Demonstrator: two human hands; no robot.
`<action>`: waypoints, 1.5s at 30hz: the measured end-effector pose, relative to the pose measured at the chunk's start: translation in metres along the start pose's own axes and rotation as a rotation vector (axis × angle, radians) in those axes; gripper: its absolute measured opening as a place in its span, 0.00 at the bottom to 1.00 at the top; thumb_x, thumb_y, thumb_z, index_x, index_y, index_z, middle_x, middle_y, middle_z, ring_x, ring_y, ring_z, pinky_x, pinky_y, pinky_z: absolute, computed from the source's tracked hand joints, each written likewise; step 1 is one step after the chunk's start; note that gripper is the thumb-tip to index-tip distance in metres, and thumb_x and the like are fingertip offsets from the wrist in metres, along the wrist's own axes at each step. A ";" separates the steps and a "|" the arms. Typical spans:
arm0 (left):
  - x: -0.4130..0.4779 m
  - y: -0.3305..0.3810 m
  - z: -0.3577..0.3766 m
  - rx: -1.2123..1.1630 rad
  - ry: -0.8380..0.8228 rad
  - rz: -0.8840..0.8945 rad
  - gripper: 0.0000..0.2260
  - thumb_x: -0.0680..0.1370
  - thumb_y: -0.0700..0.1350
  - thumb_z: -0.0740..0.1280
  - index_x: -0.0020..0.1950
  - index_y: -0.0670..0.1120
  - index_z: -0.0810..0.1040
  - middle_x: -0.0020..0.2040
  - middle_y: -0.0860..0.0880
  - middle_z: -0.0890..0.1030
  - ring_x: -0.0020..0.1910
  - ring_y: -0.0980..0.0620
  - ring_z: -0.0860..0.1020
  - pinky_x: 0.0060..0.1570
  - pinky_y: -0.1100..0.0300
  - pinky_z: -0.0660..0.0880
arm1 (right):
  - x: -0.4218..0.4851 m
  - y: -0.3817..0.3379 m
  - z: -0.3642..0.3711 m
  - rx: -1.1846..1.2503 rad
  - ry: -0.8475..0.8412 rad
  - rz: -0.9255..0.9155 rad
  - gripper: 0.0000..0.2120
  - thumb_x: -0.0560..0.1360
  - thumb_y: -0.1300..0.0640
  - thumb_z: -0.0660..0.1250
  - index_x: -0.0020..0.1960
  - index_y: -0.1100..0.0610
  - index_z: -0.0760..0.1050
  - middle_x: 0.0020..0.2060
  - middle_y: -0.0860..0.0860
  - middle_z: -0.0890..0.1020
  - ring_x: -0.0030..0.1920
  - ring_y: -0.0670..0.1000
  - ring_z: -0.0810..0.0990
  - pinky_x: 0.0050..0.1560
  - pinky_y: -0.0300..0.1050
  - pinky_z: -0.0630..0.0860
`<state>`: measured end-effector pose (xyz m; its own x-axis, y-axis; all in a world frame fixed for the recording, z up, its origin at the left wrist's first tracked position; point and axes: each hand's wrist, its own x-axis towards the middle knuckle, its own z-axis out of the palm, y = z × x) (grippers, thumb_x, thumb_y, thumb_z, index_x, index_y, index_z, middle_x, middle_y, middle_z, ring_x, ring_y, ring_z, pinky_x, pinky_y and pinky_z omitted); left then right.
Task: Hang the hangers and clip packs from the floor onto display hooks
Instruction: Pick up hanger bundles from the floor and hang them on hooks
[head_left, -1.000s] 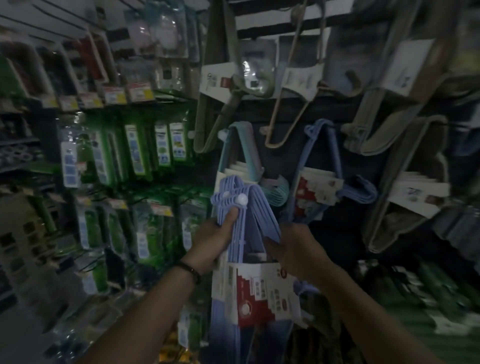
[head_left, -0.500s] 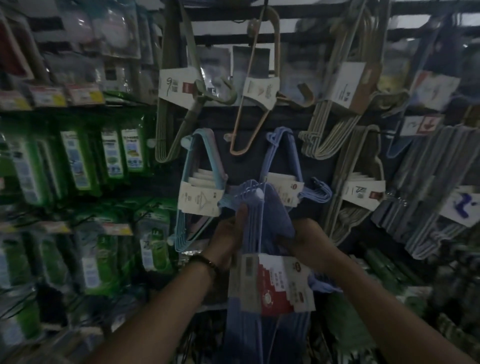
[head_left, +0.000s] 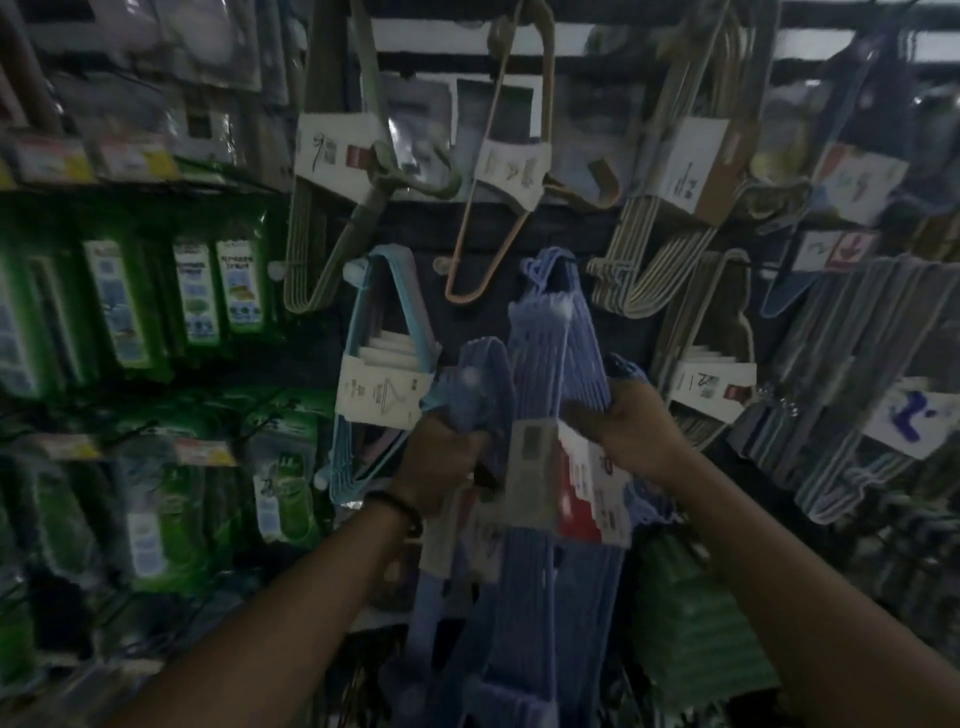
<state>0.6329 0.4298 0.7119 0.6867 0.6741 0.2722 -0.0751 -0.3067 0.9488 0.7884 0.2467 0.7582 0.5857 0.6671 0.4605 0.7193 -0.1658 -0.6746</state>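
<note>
In the head view, the left hand (head_left: 441, 457) is clamped around the top of a blue hanger pack (head_left: 485, 379), with the fingers curled just under its hook ends. The long axis of the pack runs nearly vertical, from the fist down to the lower edge of the picture. The right hand (head_left: 631, 423), forearm raised, grips the shoulder of a second blue pack (head_left: 550, 322). Its top reaches a display hook higher on the wall, but the hook itself is hidden. That place lies above and slightly right of the left hand, so the left arm probably must lift.
</note>
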 end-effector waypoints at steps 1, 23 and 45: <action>0.006 0.006 -0.004 0.043 0.009 0.015 0.09 0.77 0.43 0.72 0.58 0.45 0.84 0.52 0.45 0.87 0.51 0.43 0.85 0.55 0.43 0.83 | 0.004 0.001 -0.007 -0.050 -0.007 0.013 0.17 0.81 0.52 0.71 0.40 0.63 0.79 0.30 0.58 0.82 0.28 0.54 0.78 0.28 0.42 0.70; 0.040 0.096 -0.057 0.639 0.087 0.632 0.25 0.80 0.67 0.64 0.35 0.50 0.83 0.29 0.47 0.81 0.29 0.50 0.81 0.34 0.47 0.80 | 0.031 -0.029 -0.061 -0.545 0.283 -0.130 0.08 0.83 0.48 0.61 0.47 0.50 0.69 0.33 0.49 0.77 0.32 0.55 0.78 0.32 0.52 0.78; 0.038 0.091 -0.068 1.052 0.378 0.772 0.23 0.81 0.60 0.58 0.51 0.43 0.82 0.41 0.43 0.83 0.35 0.38 0.81 0.29 0.50 0.77 | 0.028 -0.045 -0.052 -0.694 0.264 -0.007 0.06 0.83 0.47 0.61 0.54 0.49 0.69 0.39 0.51 0.80 0.37 0.55 0.80 0.37 0.51 0.80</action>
<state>0.6025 0.4729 0.8198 0.4696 0.1882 0.8626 0.3523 -0.9358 0.0123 0.7915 0.2349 0.8317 0.5878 0.4871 0.6459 0.7427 -0.6415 -0.1921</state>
